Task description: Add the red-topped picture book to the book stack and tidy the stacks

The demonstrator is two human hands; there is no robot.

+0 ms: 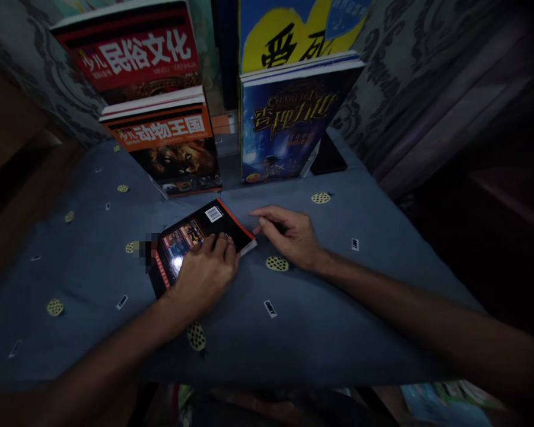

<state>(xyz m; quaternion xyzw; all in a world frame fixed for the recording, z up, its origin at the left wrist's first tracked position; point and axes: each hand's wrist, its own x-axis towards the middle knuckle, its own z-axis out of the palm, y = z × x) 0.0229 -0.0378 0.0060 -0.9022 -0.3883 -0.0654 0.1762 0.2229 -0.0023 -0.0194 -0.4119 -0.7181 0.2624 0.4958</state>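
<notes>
Black book under left hand: rests palm down, fingers bent and bunched over the middle of the cover; thumb out of sight, so impossible to say whether gripping or only pressing. Right hand just beside the book's right corner, half curled, fingers loose, nothing visible in hold; contact with the corner unclear.

Lies flat on blue-grey tablecloth, left of centre, back cover up, barcode toward the far right. Left end partly pixelated.

Step in hand, by the look of it: steadying and handling the black book. For a clean job: press lightly with the left, pressure spread, no skidding on cloth. Take the right corner with right thumb and forefinger; pinch full thickness, not top cover alone, else likely to flap apart. Glossy finish probably slippery, so use finger pads, not nails. Raise level, without rucking the cloth.

Farther out: orange book with big-cat face, standing just beyond the far edge; red book behind. To the right, dark blue book, also upright, yellow-and-blue cover behind. Little room on the far side, so better to turn toward the near side; otherwise a likely knock. Dark flat object at far right, too dim to identify; patterned curtain beyond.
</notes>
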